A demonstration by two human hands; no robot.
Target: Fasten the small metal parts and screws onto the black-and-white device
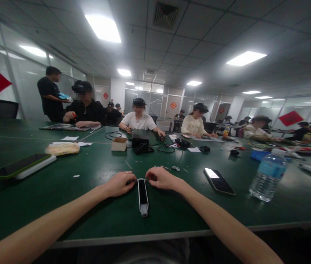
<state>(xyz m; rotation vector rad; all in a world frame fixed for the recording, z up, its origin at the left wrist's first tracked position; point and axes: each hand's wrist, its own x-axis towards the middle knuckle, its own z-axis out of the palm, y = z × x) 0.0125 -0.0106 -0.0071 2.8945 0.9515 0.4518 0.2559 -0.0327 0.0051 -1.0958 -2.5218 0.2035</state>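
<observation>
A slim device [143,194] with a white frame, a long black face and a grey tip lies on the green table, its tip towards me. At its far end, on the left side, my left hand [120,183] rests with fingers curled into a pinch. My right hand [162,178] pinches likewise at the right side of that end. Something thin and dark seems to show at the fingertips, too small to name. Just beyond my right hand lie several tiny pale pieces [176,168].
A phone [219,180] and a water bottle [269,176] stand to the right. A green-edged dark slab [17,165] is on the left. Further off are a small cardboard box [119,144], a black stand [141,144] and cables. Several people sit across the green table [94,216].
</observation>
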